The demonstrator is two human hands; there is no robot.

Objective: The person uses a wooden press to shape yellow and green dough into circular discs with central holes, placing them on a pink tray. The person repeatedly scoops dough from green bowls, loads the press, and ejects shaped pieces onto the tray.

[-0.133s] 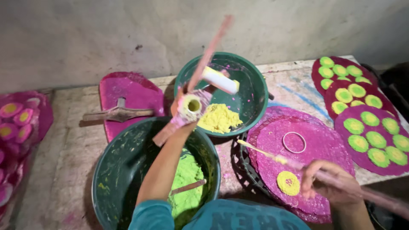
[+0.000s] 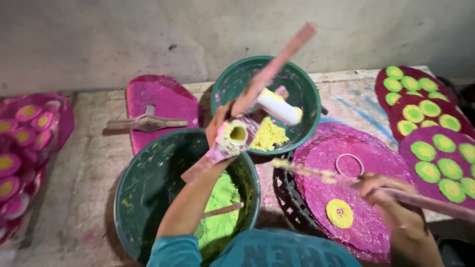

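Here, a powder-filled tube mould was raised over the bowls, mid-pattern.

The left hand [image 2: 217,129] gripped a short tube [image 2: 236,134] packed with yellow powder together with a long pink stick [image 2: 257,94], held above the green-powder bowl [image 2: 148,198], at eleven o'clock from it. The right hand [image 2: 381,193] was closed on a thin stick [image 2: 316,173] over the magenta disc [image 2: 366,198], where a yellow dot [image 2: 339,213] and a ring [image 2: 349,164] sat. Judging by that, placing the next dot would need a steady tip-out inside the ring.
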